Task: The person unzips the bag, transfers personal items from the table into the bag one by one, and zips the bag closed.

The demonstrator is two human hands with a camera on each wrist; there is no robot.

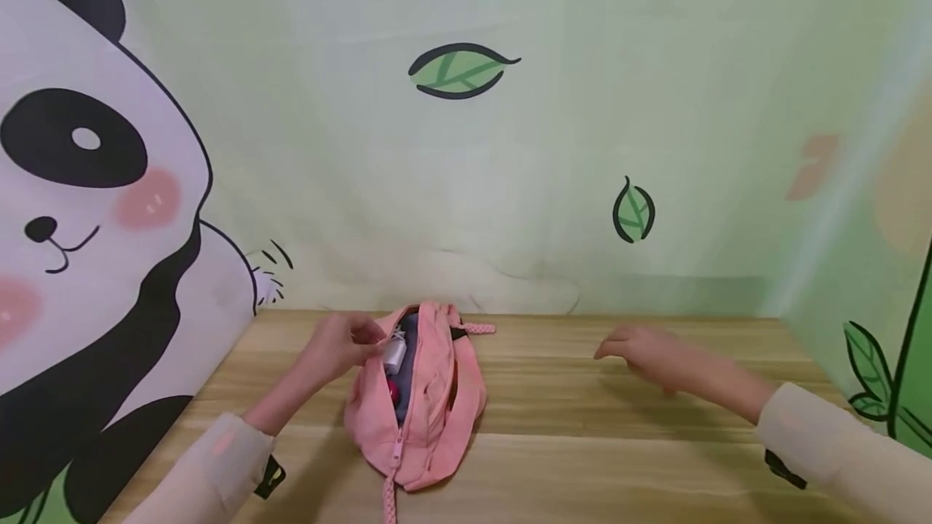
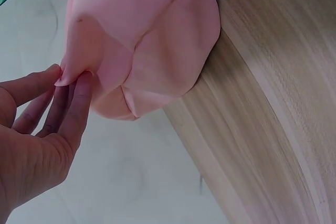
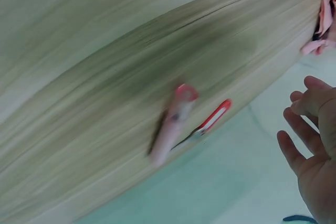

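Observation:
A pink fabric bag (image 1: 429,419) lies on the wooden table with its zip undone. Through the opening show a small white item (image 1: 395,352), a bit of something red (image 1: 394,391) and a dark blue-grey lining. My left hand (image 1: 338,348) pinches the bag's far left edge between thumb and fingers; the left wrist view shows the pinched fold. To the right, my right hand (image 1: 651,354) hovers above the table, fingers loosely bent, holding nothing. Near it in the right wrist view are a blurred pink tube-like object (image 3: 172,127) and a slim tool with a red-and-white handle (image 3: 215,115).
A printed cloth backdrop (image 1: 510,184) with a panda and leaves rises behind the table (image 1: 619,467) and along its sides. A patterned pull cord (image 1: 389,500) hangs from the bag's near end, and another cord (image 1: 479,329) sticks out at the far end.

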